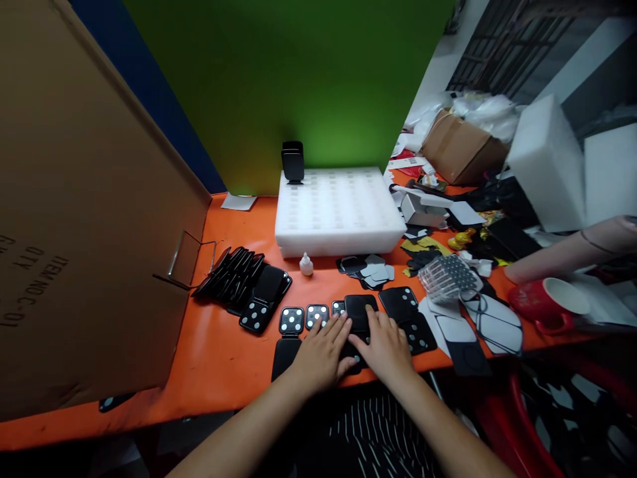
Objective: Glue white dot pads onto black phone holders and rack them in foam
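L hand [318, 355] & R hand [387, 345] were palm-down, fingers extended, no grip visible. Blk panel [358, 305] lay fwd of & b/w them; R closer, fingertips on it; long axis unclear, near end hidden.

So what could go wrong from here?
The right hand touches the black square, which might shift if pressed unevenly. The red mug, near the front edge of the orange table, could get knocked off. The upright black piece on the white foam block might topple if jolted.
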Available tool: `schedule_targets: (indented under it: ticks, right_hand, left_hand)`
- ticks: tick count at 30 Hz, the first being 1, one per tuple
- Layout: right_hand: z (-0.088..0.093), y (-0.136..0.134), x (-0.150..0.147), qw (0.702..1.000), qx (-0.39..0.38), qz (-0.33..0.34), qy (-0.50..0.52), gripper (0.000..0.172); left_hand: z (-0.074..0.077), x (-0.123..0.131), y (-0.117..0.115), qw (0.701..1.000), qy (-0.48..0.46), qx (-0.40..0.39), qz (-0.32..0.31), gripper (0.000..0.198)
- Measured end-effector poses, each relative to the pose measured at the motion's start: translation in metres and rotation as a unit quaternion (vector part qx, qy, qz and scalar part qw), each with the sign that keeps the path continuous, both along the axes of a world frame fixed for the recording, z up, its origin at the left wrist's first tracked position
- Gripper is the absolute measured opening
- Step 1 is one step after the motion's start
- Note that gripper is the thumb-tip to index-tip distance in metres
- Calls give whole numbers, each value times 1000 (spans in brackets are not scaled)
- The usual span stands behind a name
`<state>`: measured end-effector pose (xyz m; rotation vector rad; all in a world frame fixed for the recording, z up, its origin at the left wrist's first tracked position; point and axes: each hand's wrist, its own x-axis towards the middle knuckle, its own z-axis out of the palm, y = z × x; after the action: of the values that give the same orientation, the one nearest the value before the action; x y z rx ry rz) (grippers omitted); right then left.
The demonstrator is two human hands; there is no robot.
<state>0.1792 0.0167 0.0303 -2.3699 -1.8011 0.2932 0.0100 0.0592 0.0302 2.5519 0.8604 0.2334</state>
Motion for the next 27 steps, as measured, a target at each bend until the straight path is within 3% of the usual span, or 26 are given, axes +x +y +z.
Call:
schedule_targets:
  ticks: [5, 13, 19, 21, 24, 27]
  right_hand:
    - [3, 9, -7, 999, -37, -24, 1, 76]
    - [-4, 5, 5, 999, -19, -30, 5, 63]
    - [2, 6, 11, 992, -28, -57, 111, 59]
    - [2, 5, 15, 978, -17, -70, 196, 58]
    - [4, 12, 27, 934, 39, -92, 343, 55]
    - [17, 42, 46, 883, 124, -108, 439, 48]
  left_hand:
    - [-11, 5, -6, 998, 36, 6, 45, 68]
    - [-18, 3, -11, 997, 40, 19, 64, 71]
    - [-11, 5, -10, 997, 36, 0, 74, 69]
    - [-6, 7, -9, 996, 33, -2, 84, 68]
    - [0, 14, -11, 996, 17, 3, 83, 63]
    - [5, 24, -15, 1000, -8, 2, 21, 61]
